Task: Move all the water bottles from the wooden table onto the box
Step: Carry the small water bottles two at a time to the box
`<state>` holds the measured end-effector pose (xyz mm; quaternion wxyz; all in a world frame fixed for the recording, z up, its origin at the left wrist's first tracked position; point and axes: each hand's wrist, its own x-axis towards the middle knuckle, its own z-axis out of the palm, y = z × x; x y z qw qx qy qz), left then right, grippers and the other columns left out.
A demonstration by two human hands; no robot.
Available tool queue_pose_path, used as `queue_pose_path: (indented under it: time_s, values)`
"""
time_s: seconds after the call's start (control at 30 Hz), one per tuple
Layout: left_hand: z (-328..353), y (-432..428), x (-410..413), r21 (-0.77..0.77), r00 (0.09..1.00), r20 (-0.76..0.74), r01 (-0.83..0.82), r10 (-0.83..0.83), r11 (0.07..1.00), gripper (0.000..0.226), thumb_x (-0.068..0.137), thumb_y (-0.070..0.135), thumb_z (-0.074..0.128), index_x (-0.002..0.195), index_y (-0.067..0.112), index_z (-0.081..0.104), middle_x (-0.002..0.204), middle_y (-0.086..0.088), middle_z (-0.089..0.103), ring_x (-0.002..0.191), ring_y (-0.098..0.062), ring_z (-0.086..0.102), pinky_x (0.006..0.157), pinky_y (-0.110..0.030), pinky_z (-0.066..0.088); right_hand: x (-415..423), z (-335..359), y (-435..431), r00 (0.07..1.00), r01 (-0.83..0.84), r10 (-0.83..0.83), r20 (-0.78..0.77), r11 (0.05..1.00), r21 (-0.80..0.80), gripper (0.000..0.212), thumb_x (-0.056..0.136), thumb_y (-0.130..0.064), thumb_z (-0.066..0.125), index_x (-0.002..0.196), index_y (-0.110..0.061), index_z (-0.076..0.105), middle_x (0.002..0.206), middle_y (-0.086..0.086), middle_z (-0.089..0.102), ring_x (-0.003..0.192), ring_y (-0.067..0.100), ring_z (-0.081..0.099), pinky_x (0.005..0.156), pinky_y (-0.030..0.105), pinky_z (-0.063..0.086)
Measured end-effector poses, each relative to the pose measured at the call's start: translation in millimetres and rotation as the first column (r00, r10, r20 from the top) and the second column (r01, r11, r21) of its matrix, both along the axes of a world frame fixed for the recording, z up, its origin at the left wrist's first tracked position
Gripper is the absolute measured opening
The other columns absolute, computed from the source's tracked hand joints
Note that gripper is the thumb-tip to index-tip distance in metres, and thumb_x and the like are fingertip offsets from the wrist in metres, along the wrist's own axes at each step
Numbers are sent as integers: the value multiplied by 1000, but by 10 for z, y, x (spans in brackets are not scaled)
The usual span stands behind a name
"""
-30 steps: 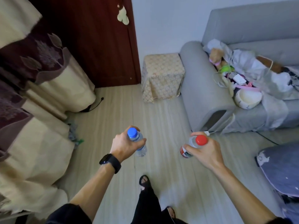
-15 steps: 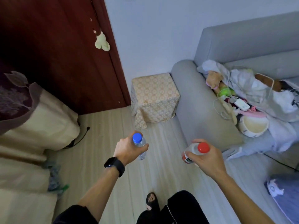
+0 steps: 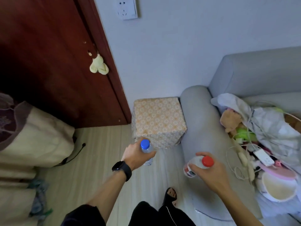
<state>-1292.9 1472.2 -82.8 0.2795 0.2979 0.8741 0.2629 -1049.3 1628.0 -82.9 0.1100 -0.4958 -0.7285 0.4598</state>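
Nearing the box, a blue-capped bottle is held in the left hand, a red-capped bottle in the right hand. Placement is expected next.

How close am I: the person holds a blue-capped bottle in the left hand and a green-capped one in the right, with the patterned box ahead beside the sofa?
One slip: the head view shows a red-capped bottle in the right hand, not a green-capped one. The rest holds: the left hand grips the blue-capped bottle, and the patterned box stands ahead beside the sofa.
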Motion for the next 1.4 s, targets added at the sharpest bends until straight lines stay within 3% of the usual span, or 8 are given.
queue_pose_path:
  time_s: [0.4,0.57,0.73,0.87,0.97,1.17,1.3,1.4]
  values:
    - [-506,1537,-1068,83,969,176,-190,173,978,41,78,43,78,110,34,54,90,12,65,78,-9,62,59,-17,44,-1495,-349,1611,994,-103,101,43,994,41,45,67,-25,88,102,-42,66,91,-23,69,85,-8,63,68,2,43]
    - [-930,2177,-1565,37,955,267,-142,127,989,41,81,37,77,113,28,52,93,6,63,79,-17,61,59,-23,44,-2037,-695,2044,993,-85,87,74,996,-31,57,64,-37,87,117,-31,66,107,-12,69,96,8,65,84,19,46]
    - [-1355,2770,-1966,-47,936,336,-95,105,994,45,84,36,75,120,27,50,95,4,62,79,-19,60,57,-24,43,-2489,-1205,2494,980,-103,121,158,987,-123,54,72,-33,86,121,-30,65,112,-10,69,102,9,64,89,22,47]
    - [-1561,2953,-2100,-33,926,366,-92,98,995,46,82,31,77,119,27,50,99,-1,64,83,-25,64,72,-43,56,-2718,-1422,2633,972,-115,135,192,987,-109,51,69,-32,87,115,-35,67,111,-16,70,100,2,63,87,5,40]
    - [-1856,3165,-2218,-29,923,355,-145,146,989,46,81,27,78,118,26,51,98,1,64,82,-24,64,73,-44,57,-2994,-1735,2889,972,-110,139,192,982,-153,49,68,-28,86,113,-36,67,111,-16,69,93,-4,60,78,-6,35]
    - [-2331,3485,-2352,-15,926,340,-166,161,986,49,78,29,81,117,27,52,96,6,63,81,-18,64,71,-36,57,-3355,-2312,3268,978,-107,130,161,983,-147,50,70,-30,87,114,-34,66,109,-19,67,91,-9,61,76,-3,41]
    - [-2656,3598,-2406,-24,926,350,-143,142,989,49,76,29,81,115,29,52,97,5,65,82,-20,66,72,-43,59,-3450,-2672,3404,979,-119,144,143,978,-169,49,70,-32,88,113,-36,64,107,-17,68,97,2,65,86,23,56]
    - [-2820,3640,-2412,-42,940,321,-110,118,993,51,76,34,80,117,33,51,100,6,65,83,-19,64,74,-43,58,-3438,-2845,3432,964,-205,227,136,966,-160,49,71,-34,87,113,-37,62,109,-18,67,98,1,64,88,29,57]
